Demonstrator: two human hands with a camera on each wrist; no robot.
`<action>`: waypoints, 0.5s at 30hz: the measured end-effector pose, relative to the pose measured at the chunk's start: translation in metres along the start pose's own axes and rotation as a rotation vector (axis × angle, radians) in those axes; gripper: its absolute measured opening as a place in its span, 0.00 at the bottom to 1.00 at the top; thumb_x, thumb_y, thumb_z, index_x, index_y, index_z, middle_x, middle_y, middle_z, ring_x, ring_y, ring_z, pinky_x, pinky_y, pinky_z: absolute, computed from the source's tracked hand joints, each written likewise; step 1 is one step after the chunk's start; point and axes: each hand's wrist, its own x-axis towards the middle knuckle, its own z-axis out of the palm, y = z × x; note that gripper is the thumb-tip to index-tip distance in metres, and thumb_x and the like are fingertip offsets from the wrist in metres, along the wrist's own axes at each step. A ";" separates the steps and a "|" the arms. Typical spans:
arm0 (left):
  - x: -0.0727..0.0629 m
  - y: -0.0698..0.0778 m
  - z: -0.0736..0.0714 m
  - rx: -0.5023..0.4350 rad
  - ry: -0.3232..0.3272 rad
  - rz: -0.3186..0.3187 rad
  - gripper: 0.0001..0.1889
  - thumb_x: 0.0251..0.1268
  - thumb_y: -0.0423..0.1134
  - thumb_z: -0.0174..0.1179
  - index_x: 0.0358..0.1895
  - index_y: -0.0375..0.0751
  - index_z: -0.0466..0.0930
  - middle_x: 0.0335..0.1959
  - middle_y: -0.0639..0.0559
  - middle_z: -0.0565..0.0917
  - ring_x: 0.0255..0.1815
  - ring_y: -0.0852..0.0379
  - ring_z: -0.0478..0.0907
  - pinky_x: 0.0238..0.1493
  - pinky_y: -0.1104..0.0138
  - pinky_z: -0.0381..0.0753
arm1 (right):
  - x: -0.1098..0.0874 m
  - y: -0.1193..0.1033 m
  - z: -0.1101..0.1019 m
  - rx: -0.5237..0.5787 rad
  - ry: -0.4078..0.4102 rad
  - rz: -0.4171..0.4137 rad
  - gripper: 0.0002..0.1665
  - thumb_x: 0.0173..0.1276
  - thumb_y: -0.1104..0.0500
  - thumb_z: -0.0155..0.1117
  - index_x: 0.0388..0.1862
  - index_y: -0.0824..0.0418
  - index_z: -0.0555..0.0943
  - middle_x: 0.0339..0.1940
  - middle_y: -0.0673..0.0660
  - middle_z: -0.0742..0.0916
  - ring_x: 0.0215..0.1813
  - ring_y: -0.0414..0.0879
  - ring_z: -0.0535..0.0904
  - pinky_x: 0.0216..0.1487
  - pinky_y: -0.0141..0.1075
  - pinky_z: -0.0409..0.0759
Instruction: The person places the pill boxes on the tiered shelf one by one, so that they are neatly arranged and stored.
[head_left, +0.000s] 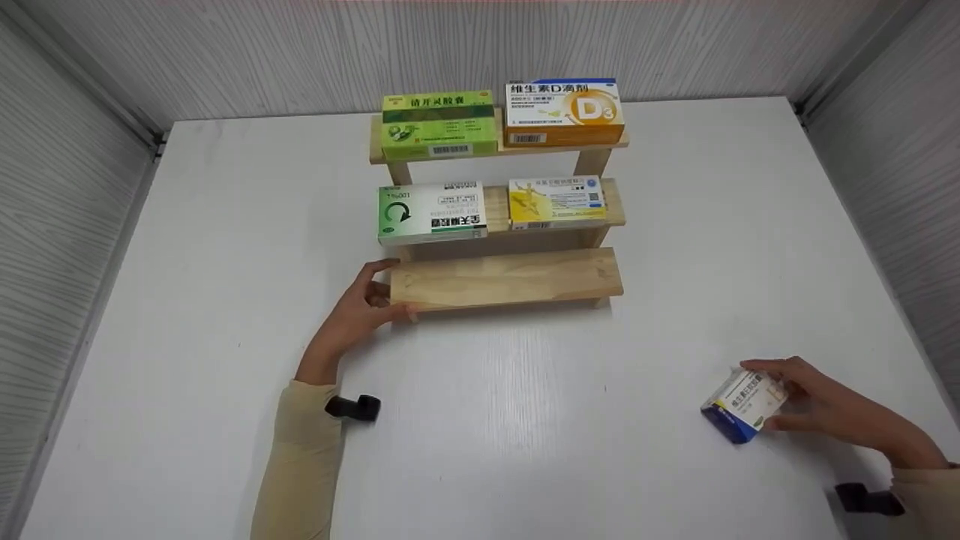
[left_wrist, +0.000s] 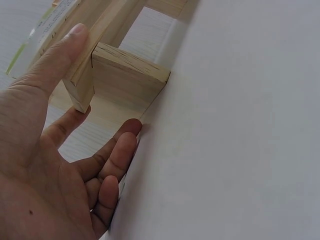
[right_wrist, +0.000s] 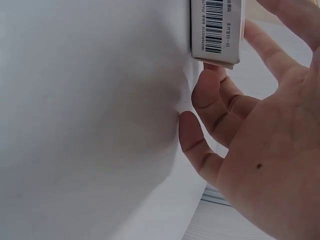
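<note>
My left hand [head_left: 351, 313] grips the left end of the lowest step of a three-tier wooden display rack [head_left: 510, 279]. In the left wrist view the thumb lies along the board's front edge, and a fingertip touches its rear corner [left_wrist: 82, 97]. The other fingers are bent beside the rack's leg [left_wrist: 130, 75]. Far to the right, my right hand [head_left: 832, 401] holds a small white and blue medicine box [head_left: 750, 401] between thumb and fingers, tilted at the table. A barcode shows on the box's end [right_wrist: 215, 30] in the right wrist view.
A green medicine box [head_left: 439, 124] and an orange-white vitamin D box [head_left: 562, 112] sit on the top tier. The middle tier bears a white-green box [head_left: 433, 214] and a yellow-white box [head_left: 556, 202]. Grey panels [head_left: 450, 52] stand behind the white table [head_left: 480, 435].
</note>
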 end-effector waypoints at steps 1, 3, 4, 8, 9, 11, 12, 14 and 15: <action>0.000 0.000 0.000 0.002 0.000 -0.001 0.45 0.54 0.52 0.70 0.73 0.54 0.54 0.53 0.37 0.74 0.45 0.51 0.70 0.45 0.63 0.67 | 0.000 0.000 0.000 0.016 -0.013 0.004 0.45 0.59 0.56 0.72 0.73 0.54 0.63 0.58 0.33 0.66 0.48 0.29 0.62 0.47 0.21 0.65; 0.000 0.000 0.000 0.006 0.000 -0.003 0.45 0.54 0.52 0.70 0.73 0.54 0.54 0.53 0.38 0.74 0.45 0.51 0.70 0.45 0.63 0.68 | 0.000 0.000 0.000 0.042 -0.035 0.013 0.46 0.59 0.57 0.72 0.74 0.55 0.61 0.57 0.34 0.67 0.47 0.30 0.63 0.46 0.22 0.67; 0.000 0.000 0.000 0.008 0.000 -0.002 0.45 0.54 0.52 0.70 0.73 0.54 0.54 0.53 0.38 0.74 0.45 0.51 0.70 0.45 0.63 0.68 | 0.000 0.001 0.000 0.057 -0.043 0.018 0.46 0.59 0.58 0.72 0.74 0.55 0.60 0.56 0.36 0.68 0.47 0.31 0.64 0.45 0.23 0.68; 0.000 0.001 0.000 0.003 0.006 0.005 0.45 0.54 0.52 0.70 0.73 0.53 0.55 0.53 0.38 0.74 0.45 0.51 0.70 0.44 0.63 0.68 | 0.002 0.001 -0.001 0.078 -0.048 0.045 0.43 0.61 0.59 0.70 0.72 0.56 0.60 0.50 0.44 0.73 0.42 0.35 0.68 0.40 0.27 0.68; 0.000 0.000 0.000 0.001 0.006 0.007 0.45 0.54 0.52 0.70 0.73 0.53 0.55 0.52 0.38 0.74 0.45 0.51 0.71 0.44 0.63 0.68 | 0.003 0.001 -0.002 0.075 -0.044 0.054 0.42 0.61 0.60 0.69 0.71 0.56 0.61 0.49 0.47 0.74 0.41 0.36 0.69 0.39 0.28 0.67; 0.000 0.000 0.000 -0.005 0.006 0.011 0.45 0.54 0.51 0.71 0.73 0.53 0.55 0.52 0.38 0.74 0.44 0.51 0.71 0.44 0.63 0.69 | 0.005 -0.001 -0.003 0.063 -0.042 0.076 0.40 0.62 0.59 0.69 0.70 0.56 0.62 0.48 0.50 0.75 0.40 0.36 0.71 0.38 0.28 0.68; 0.000 0.000 0.000 -0.007 0.006 0.012 0.45 0.54 0.51 0.71 0.73 0.53 0.55 0.52 0.38 0.74 0.44 0.51 0.71 0.44 0.63 0.69 | 0.006 -0.002 -0.004 0.052 -0.038 0.083 0.40 0.61 0.58 0.69 0.70 0.56 0.62 0.48 0.50 0.76 0.40 0.36 0.71 0.38 0.28 0.68; -0.001 0.000 0.000 -0.007 0.007 0.012 0.45 0.54 0.51 0.71 0.73 0.54 0.55 0.51 0.38 0.74 0.44 0.51 0.71 0.44 0.63 0.69 | 0.008 -0.006 -0.005 0.025 -0.024 0.092 0.40 0.61 0.57 0.70 0.69 0.55 0.63 0.48 0.51 0.76 0.41 0.35 0.71 0.38 0.28 0.69; -0.001 0.000 0.001 -0.006 0.009 0.013 0.45 0.53 0.52 0.71 0.73 0.54 0.55 0.51 0.39 0.75 0.44 0.51 0.71 0.44 0.63 0.69 | 0.009 -0.008 -0.006 0.016 -0.016 0.089 0.39 0.61 0.57 0.70 0.69 0.55 0.64 0.48 0.51 0.76 0.41 0.35 0.72 0.38 0.29 0.69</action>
